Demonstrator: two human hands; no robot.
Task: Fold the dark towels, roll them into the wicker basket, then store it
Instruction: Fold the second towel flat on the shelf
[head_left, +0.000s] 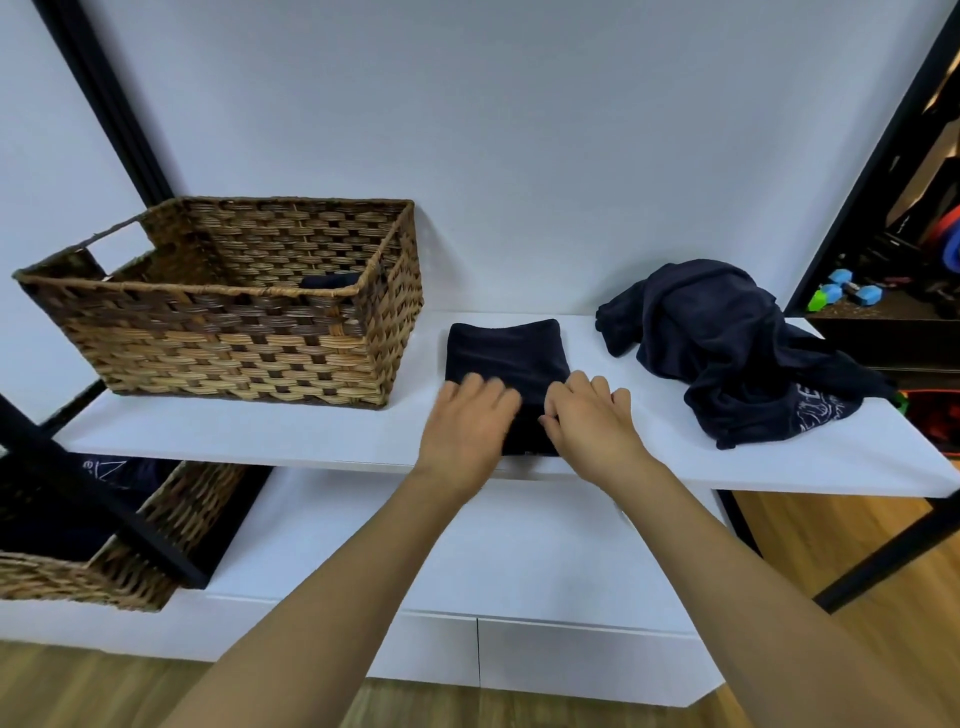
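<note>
The folded dark towel (503, 358) lies on the white shelf (311, 436), between the wicker basket (234, 332) at the shelf's left end and a loose heap of dark towels (727, 353) toward its right end. Its long axis runs from the shelf's front edge back toward the wall, the near end under both hands and the far end free. The left hand (470, 423) rests on the near left part with fingers laid fairly flat; the right hand (592, 418) is beside it, its grip curled and pinching the near end of the cloth. A roll would likely run away from the front edge, along that axis. The basket lies left, nearer the left hand; something dark already shows inside it.
</note>
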